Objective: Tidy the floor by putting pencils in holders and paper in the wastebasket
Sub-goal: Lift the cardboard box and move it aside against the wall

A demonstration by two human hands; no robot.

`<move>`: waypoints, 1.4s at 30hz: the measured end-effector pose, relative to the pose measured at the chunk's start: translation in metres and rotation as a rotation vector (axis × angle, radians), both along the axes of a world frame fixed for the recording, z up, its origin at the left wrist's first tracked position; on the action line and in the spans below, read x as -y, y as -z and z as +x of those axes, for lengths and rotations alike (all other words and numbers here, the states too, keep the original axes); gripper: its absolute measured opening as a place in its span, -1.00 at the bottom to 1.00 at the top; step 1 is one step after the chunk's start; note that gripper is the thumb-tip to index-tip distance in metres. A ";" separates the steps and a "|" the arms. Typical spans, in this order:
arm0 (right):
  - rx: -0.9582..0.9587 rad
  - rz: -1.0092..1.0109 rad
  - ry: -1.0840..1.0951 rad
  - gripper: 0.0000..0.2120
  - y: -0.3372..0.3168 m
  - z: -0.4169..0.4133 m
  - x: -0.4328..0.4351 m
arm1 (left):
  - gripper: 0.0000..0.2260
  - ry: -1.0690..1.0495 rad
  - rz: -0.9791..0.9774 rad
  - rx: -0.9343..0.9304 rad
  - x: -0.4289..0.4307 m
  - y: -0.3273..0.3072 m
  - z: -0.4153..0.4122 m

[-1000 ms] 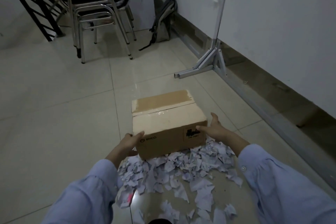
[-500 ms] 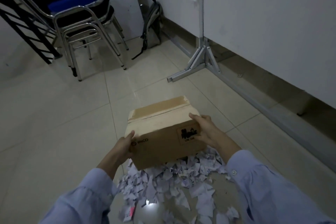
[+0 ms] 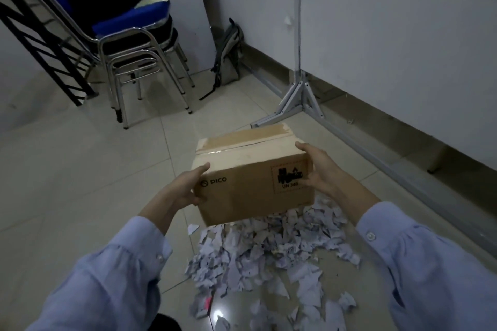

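Observation:
A brown cardboard box [image 3: 250, 185] marked PICO, taped along its top, is held above the tiled floor. My left hand [image 3: 188, 185] grips its near left corner and my right hand [image 3: 317, 169] clasps its right end, fingers over the top edge. Below and in front of the box lies a wide pile of torn white paper scraps [image 3: 269, 252]. A small pink piece [image 3: 207, 303] shows among the scraps at the near left. No pencils, holders or wastebasket are in view.
Stacked blue-seated metal chairs [image 3: 134, 43] stand at the back left beside a black metal frame [image 3: 45, 43]. A grey backpack [image 3: 228, 56] leans in the corner. A partition wall with a metal foot [image 3: 298, 105] runs along the right.
The box has been lifted off the floor and off the paper pile. My right hand shifted from its side to over its top right edge. The view tilted upward.

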State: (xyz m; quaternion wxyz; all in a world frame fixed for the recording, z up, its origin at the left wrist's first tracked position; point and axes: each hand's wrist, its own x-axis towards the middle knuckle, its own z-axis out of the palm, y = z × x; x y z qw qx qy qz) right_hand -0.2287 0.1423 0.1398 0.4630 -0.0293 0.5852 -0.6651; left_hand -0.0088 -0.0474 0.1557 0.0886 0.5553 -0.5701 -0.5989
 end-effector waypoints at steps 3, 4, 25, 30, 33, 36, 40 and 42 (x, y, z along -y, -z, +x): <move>-0.026 -0.002 0.002 -0.50 -0.024 0.022 0.003 | -0.50 0.026 0.012 -0.046 0.008 -0.015 0.020; -0.034 -0.004 -0.003 -0.55 -0.030 0.029 0.004 | -0.47 0.033 0.010 -0.057 0.011 -0.019 0.026; -0.133 -0.048 0.140 -0.75 -0.134 0.152 0.111 | -0.28 0.214 0.062 -0.194 0.172 -0.113 0.104; -0.157 -0.020 0.183 -0.67 -0.155 0.162 0.125 | -0.33 0.278 0.069 -0.232 0.190 -0.132 0.109; -0.149 -0.034 0.203 -0.55 -0.159 0.157 0.131 | -0.31 0.305 0.077 -0.242 0.196 -0.133 0.106; -0.151 -0.024 0.199 -0.54 -0.157 0.149 0.135 | -0.30 0.300 0.098 -0.253 0.200 -0.129 0.098; -0.120 -0.012 0.207 -0.52 -0.149 0.126 0.142 | -0.25 0.278 0.131 -0.255 0.208 -0.118 0.077; -0.113 0.006 0.215 -0.50 -0.141 0.112 0.148 | -0.22 0.257 0.160 -0.247 0.211 -0.109 0.066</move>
